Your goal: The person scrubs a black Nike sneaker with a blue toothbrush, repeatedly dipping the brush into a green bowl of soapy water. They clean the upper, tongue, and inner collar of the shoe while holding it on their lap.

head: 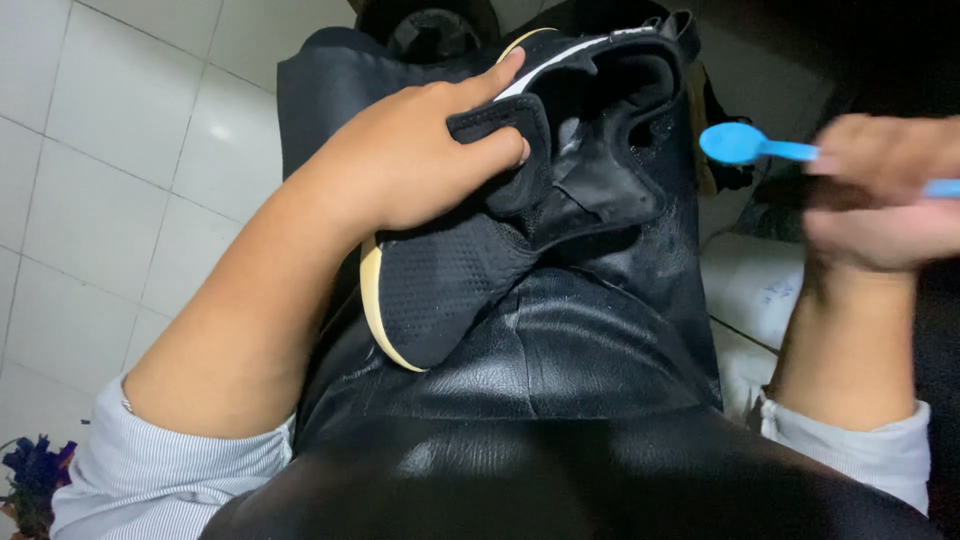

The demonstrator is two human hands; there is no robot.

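Observation:
A black mesh shoe (pixel 450 270) with a pale yellow sole lies on a shiny black apron (pixel 560 370) over my lap. My left hand (pixel 410 150) grips the shoe's upper near the opening, with the thumb pressing the tongue flap aside. My right hand (pixel 880 190), blurred at the right edge, holds a blue plastic tool (pixel 745 145) with a rounded spoon-like end. That end points left toward the shoe and hangs in the air a short way from it.
White floor tiles (pixel 120 130) fill the left side. A white bag or sack (pixel 755 285) sits on the floor at the right, below my right hand. A dark round object (pixel 430 30) lies beyond the apron at the top.

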